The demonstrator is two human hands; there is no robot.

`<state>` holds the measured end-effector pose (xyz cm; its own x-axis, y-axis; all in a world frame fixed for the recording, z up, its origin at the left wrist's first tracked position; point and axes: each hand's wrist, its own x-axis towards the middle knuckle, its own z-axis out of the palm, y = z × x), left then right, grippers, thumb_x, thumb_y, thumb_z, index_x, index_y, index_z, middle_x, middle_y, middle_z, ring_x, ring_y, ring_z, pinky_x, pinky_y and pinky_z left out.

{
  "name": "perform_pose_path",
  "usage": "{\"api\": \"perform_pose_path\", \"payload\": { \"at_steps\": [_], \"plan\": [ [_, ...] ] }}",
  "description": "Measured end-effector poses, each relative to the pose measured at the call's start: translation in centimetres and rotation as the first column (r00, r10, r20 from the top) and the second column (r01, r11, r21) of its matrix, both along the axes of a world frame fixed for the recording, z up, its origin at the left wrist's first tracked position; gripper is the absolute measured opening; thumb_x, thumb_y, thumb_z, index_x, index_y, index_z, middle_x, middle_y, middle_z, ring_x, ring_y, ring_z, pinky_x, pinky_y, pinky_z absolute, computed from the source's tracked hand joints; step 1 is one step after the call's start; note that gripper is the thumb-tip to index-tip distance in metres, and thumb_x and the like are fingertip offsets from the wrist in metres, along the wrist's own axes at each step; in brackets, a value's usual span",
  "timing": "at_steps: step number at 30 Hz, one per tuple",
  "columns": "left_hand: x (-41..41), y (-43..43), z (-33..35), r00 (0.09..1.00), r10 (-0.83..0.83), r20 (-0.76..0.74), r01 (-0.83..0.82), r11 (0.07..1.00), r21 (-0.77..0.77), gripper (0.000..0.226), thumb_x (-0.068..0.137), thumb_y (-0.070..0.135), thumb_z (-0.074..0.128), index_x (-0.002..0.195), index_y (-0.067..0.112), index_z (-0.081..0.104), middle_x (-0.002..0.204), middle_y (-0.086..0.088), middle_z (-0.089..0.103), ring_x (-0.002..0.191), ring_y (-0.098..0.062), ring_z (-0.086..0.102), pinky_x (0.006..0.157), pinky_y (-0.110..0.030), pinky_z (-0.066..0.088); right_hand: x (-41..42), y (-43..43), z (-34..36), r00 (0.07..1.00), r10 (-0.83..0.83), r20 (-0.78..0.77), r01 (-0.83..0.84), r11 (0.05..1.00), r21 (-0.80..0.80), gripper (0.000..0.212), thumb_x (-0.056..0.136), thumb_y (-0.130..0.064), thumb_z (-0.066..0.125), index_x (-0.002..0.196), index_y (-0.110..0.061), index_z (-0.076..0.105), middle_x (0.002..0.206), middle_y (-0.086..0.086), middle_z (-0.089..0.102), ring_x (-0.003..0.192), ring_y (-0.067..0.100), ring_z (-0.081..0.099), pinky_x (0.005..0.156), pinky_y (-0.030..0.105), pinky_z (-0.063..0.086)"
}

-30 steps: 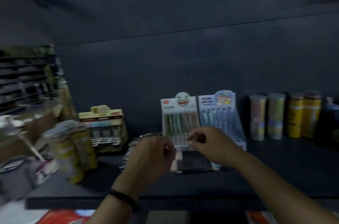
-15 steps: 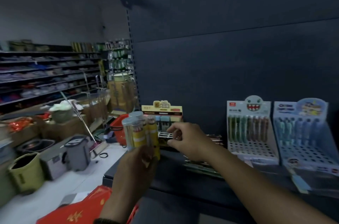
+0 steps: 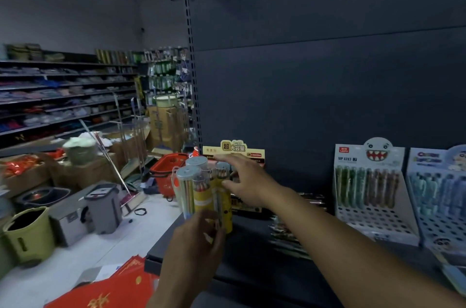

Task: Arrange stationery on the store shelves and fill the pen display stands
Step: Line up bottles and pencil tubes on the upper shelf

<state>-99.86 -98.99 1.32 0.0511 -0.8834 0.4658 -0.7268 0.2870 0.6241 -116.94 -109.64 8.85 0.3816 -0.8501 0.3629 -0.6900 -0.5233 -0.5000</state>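
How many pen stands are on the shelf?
3: a yellow stand behind the right hand, a monster stand to the right, a blue stand at the frame's edge. More may be hidden.

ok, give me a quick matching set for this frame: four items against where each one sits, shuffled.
Items:
1 pencil tubes
2 monster-face pen stand
3 red basket
4 green bucket

Places:
a floor, far left of view
b shelf, at right
c gripped in left hand
d floor, near the shelf end

Pairs: 1-c, 2-b, 3-d, 4-a

Red basket [image 3: 169,166], grey bin [image 3: 104,205] — green bucket [image 3: 27,235] on floor.
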Motion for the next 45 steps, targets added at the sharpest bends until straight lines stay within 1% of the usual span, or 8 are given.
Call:
{"api": "perform_pose_path", "payload": {
  "at_steps": [5,9,13,17,21,28,34,45],
  "plan": [
    [0.2,0.2,-0.4,0.998,-0.013,-0.069,0.015,1.000,0.023,0.018,0.090,0.039,0.077,0.101,0.041,0.063,0.083,0.020,0.071,0.073,0.004,0.066,0.057,-0.013,0.047,0.1,0.0,-0.8,0.993,0.018,0.118,-0.025,0.998,0.063,0.036,0.102,-0.026,0.065,0.129,-0.042,0.048,0.125,-0.001,0.066,0.109,0.017,0.063,0.089,0.038,0.056],
    [-0.2,0.3,-0.7,0.998,-0.017,-0.062,0.017,1.000,0.009,0.014,0.087,0.033,0.079,0.093,0.038,0.068,0.080,0.021,0.070,0.075,0.004,0.066,0.058,-0.014,0.047,-0.7,0.8,-0.3,0.989,-0.007,0.146,0.000,0.999,0.047,0.030,0.101,-0.027,0.067,0.120,-0.040,0.046,0.096,-0.007,0.061,0.082,0.011,0.059,0.068,0.030,0.050],
    [-2.1,0.4,-0.7,0.977,-0.103,-0.189,0.101,0.995,-0.018,0.023,0.085,0.021,0.083,0.094,0.035,0.067,0.081,0.021,0.071,0.075,0.003,0.068,0.060,-0.015,0.051,-3.2,2.8,2.3,0.982,-0.036,0.188,0.035,0.999,0.010,0.032,0.096,-0.035,0.074,0.121,-0.040,0.055,0.099,-0.008,0.065,0.085,0.009,0.065,0.068,0.023,0.050],
    [-5.9,0.0,0.1,0.918,-0.199,-0.342,0.205,0.978,-0.018,0.034,0.086,0.041,0.083,0.111,0.040,0.059,0.100,0.015,0.070,0.087,-0.002,0.070,0.071,-0.030,0.061,-6.7,5.6,4.7,0.977,-0.053,0.207,0.066,0.996,-0.053,0.033,0.088,-0.042,0.083,0.113,-0.039,0.063,0.088,-0.008,0.069,0.075,0.003,0.065,0.067,0.021,0.051],
    [-10.8,0.5,1.2,0.803,-0.337,-0.492,0.404,0.914,0.034,0.040,0.092,0.038,0.076,0.126,0.040,0.055,0.096,0.014,0.074,0.085,0.000,0.071,0.071,-0.024,0.060,-10.8,8.8,6.2,0.970,-0.102,0.221,0.126,0.987,-0.095,0.031,0.085,-0.045,0.084,0.108,-0.037,0.065,0.080,-0.003,0.072,0.073,0.010,0.069,0.070,0.038,0.059],
    [-19.7,2.1,1.4,0.670,-0.574,-0.471,0.641,0.768,-0.023,0.029,0.104,0.026,0.062,0.128,0.042,0.059,0.102,0.009,0.075,0.095,-0.012,0.071,0.076,-0.028,0.057,-20.3,13.0,6.1,0.941,-0.217,0.259,0.245,0.966,-0.083,0.022,0.099,-0.036,0.070,0.120,-0.039,0.067,0.082,0.004,0.073,0.074,0.025,0.074,0.072,0.055,0.061],
    [-28.4,3.3,2.0,0.568,-0.633,-0.526,0.773,0.629,0.079,0.029,0.103,0.036,0.062,0.128,0.050,0.057,0.102,0.004,0.076,0.094,-0.026,0.071,0.080,-0.057,0.060,-29.1,17.2,5.7,0.903,-0.332,0.272,0.365,0.928,-0.078,0.033,0.098,-0.030,0.074,0.127,-0.042,0.065,0.095,-0.001,0.071,0.074,0.017,0.075,0.075,0.047,0.063],
    [-45.1,7.6,3.2,0.503,-0.732,-0.459,0.843,0.533,0.073,0.038,0.094,0.032,0.076,0.115,0.050,0.051,0.093,0.008,0.073,0.077,-0.001,0.069,0.065,-0.022,0.058,-43.3,25.4,5.5,0.753,-0.635,0.171,0.657,0.738,-0.151,0.039,0.092,-0.042,0.078,0.126,-0.044,0.059,0.087,-0.006,0.068,0.073,0.005,0.066,0.062,0.023,0.056]
  ]
}}
